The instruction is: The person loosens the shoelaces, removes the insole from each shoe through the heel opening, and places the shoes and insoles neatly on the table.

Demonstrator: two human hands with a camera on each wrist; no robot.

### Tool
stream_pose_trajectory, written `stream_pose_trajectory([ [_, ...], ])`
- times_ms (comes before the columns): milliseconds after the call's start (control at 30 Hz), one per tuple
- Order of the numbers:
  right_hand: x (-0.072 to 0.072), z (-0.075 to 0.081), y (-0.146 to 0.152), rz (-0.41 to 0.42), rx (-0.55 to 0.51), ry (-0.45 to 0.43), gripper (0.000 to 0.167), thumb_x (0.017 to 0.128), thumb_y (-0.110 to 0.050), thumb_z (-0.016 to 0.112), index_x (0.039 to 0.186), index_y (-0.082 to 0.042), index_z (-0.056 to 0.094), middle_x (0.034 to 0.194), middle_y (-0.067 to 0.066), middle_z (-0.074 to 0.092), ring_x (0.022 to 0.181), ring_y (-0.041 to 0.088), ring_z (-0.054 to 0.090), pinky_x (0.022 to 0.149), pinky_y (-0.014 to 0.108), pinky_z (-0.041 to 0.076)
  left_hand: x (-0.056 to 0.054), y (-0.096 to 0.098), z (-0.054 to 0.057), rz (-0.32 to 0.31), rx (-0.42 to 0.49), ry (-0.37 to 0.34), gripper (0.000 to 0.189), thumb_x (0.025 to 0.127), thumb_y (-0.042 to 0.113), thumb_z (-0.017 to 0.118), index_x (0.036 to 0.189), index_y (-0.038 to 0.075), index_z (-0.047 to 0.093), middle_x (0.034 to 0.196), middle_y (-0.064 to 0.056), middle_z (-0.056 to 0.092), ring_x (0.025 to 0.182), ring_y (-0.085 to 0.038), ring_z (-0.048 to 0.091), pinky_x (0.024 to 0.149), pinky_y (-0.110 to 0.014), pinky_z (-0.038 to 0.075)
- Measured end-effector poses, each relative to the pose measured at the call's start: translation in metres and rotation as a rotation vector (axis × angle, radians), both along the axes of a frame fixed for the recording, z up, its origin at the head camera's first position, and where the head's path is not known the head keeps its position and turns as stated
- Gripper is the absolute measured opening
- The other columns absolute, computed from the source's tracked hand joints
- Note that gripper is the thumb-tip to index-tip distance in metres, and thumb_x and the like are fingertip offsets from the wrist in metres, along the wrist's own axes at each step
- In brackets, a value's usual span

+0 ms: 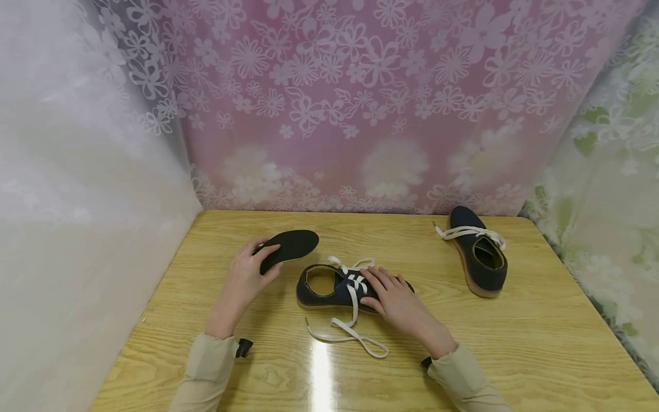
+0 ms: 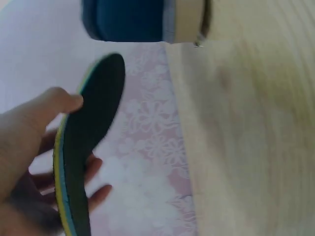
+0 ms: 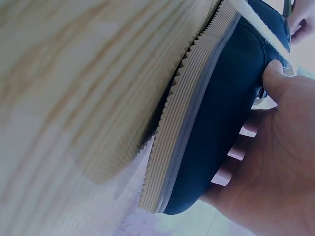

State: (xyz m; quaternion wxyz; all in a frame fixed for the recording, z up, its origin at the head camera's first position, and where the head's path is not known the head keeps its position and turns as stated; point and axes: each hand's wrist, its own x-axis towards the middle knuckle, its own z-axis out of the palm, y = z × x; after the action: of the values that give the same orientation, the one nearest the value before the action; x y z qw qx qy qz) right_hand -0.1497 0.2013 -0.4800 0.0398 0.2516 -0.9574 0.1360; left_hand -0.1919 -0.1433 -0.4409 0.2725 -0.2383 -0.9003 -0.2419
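A black insole (image 1: 294,244) with a yellow and blue edge is pinched in my left hand (image 1: 248,273), thumb on its dark face and fingers behind. It is held tilted above the table, left of a dark navy shoe (image 1: 317,298). This shoe lies sideways on the table, toe to the right, its opening showing a tan inside. My right hand (image 1: 399,300) holds the shoe's front part, thumb by the laces and fingers across the top; the toe is mostly covered in the head view. White laces (image 1: 355,282) cross the shoe, with one long end loose on the table.
A second navy shoe (image 1: 479,252) with white laces stands at the back right of the wooden table (image 1: 535,343). Pink floral cloth (image 1: 329,114) hangs behind the table, with pale cloths at both sides.
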Motion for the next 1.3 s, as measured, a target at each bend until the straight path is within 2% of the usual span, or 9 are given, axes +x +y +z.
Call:
stream_pose_trajectory([
  [133, 0.000, 0.000, 0.000, 0.000, -0.004, 0.001, 0.065, 0.102, -0.041, 0.057, 0.156, -0.008, 0.040, 0.154, 0.020, 0.044, 0.143, 0.042, 0.040, 0.111, 0.066, 0.032, -0.002, -0.002, -0.009, 0.115, -0.064, -0.129, 0.034, 0.083, 0.016, 0.086, 0.112, 0.001, 0.076, 0.118, -0.025, 0.066, 0.102, -0.042, 0.066, 0.083, -0.053, 0.057],
  [233, -0.001, 0.000, 0.000, 0.001, -0.009, 0.001, 0.065, 0.102, -0.041, 0.058, 0.156, -0.008, 0.040, 0.154, 0.020, 0.044, 0.143, 0.042, 0.040, 0.111, 0.066, 0.032, -0.001, -0.003, -0.015, 0.172, -0.141, -0.249, 0.034, 0.085, 0.022, 0.084, 0.112, 0.003, 0.077, 0.115, -0.025, 0.067, 0.097, -0.041, 0.067, 0.078, -0.051, 0.058],
  [400, 0.000, 0.000, 0.000, 0.000, -0.011, 0.004, 0.065, 0.102, -0.041, 0.058, 0.156, -0.009, 0.040, 0.153, 0.020, 0.045, 0.143, 0.042, 0.040, 0.111, 0.066, 0.033, 0.003, -0.006, -0.024, 0.199, -0.230, -0.437, 0.040, 0.088, 0.028, 0.082, 0.119, 0.003, 0.075, 0.113, -0.027, 0.065, 0.091, -0.041, 0.068, 0.077, -0.051, 0.059],
  [533, 0.001, -0.001, 0.000, 0.004, -0.012, 0.016, 0.065, 0.102, -0.040, 0.059, 0.155, -0.008, 0.040, 0.153, 0.021, 0.045, 0.142, 0.042, 0.041, 0.110, 0.066, 0.034, 0.008, -0.005, -0.027, 0.190, -0.265, -0.504, 0.046, 0.087, 0.029, 0.082, 0.122, 0.001, 0.073, 0.112, -0.028, 0.063, 0.091, -0.041, 0.067, 0.078, -0.052, 0.058],
  [800, 0.001, 0.000, 0.000, 0.009, -0.015, 0.021, 0.065, 0.102, -0.040, 0.059, 0.155, -0.008, 0.041, 0.153, 0.021, 0.045, 0.142, 0.042, 0.041, 0.110, 0.066, 0.034, 0.017, 0.003, -0.026, 0.213, -0.309, -0.504, 0.048, 0.089, 0.029, 0.080, 0.125, -0.001, 0.071, 0.116, -0.034, 0.061, 0.095, -0.046, 0.065, 0.076, -0.053, 0.058],
  [1000, 0.000, 0.001, 0.000, 0.008, -0.012, 0.022, 0.064, 0.102, -0.040, 0.059, 0.155, -0.007, 0.041, 0.153, 0.021, 0.045, 0.142, 0.042, 0.041, 0.110, 0.066, 0.034, 0.025, 0.007, -0.029, 0.236, -0.392, -0.376, 0.047, 0.089, 0.032, 0.079, 0.122, -0.001, 0.072, 0.107, -0.030, 0.063, 0.088, -0.043, 0.066, 0.064, -0.047, 0.059],
  [1100, 0.000, 0.001, 0.000, 0.008, -0.011, 0.021, 0.064, 0.102, -0.039, 0.059, 0.155, -0.007, 0.041, 0.153, 0.021, 0.046, 0.142, 0.043, 0.041, 0.110, 0.066, 0.034, 0.029, 0.007, -0.033, 0.230, -0.406, -0.294, 0.047, 0.088, 0.031, 0.080, 0.122, -0.001, 0.071, 0.111, -0.028, 0.062, 0.093, -0.042, 0.065, 0.062, -0.045, 0.059],
  [1233, 0.000, 0.001, 0.000, 0.009, -0.007, 0.011, 0.065, 0.102, -0.040, 0.058, 0.155, -0.007, 0.041, 0.153, 0.021, 0.045, 0.142, 0.043, 0.041, 0.110, 0.066, 0.034, 0.033, 0.004, -0.037, 0.168, -0.400, -0.224, 0.046, 0.092, 0.026, 0.077, 0.130, 0.002, 0.066, 0.130, -0.026, 0.060, 0.110, -0.043, 0.062, 0.076, -0.050, 0.059],
  [1300, 0.000, 0.001, 0.000, 0.006, -0.006, 0.007, 0.064, 0.102, -0.040, 0.058, 0.155, -0.008, 0.040, 0.153, 0.020, 0.045, 0.142, 0.043, 0.040, 0.111, 0.066, 0.033, 0.036, 0.003, -0.037, 0.122, -0.401, -0.267, 0.048, 0.096, 0.025, 0.072, 0.138, 0.003, 0.061, 0.141, -0.024, 0.055, 0.122, -0.043, 0.058, 0.089, -0.056, 0.055],
])
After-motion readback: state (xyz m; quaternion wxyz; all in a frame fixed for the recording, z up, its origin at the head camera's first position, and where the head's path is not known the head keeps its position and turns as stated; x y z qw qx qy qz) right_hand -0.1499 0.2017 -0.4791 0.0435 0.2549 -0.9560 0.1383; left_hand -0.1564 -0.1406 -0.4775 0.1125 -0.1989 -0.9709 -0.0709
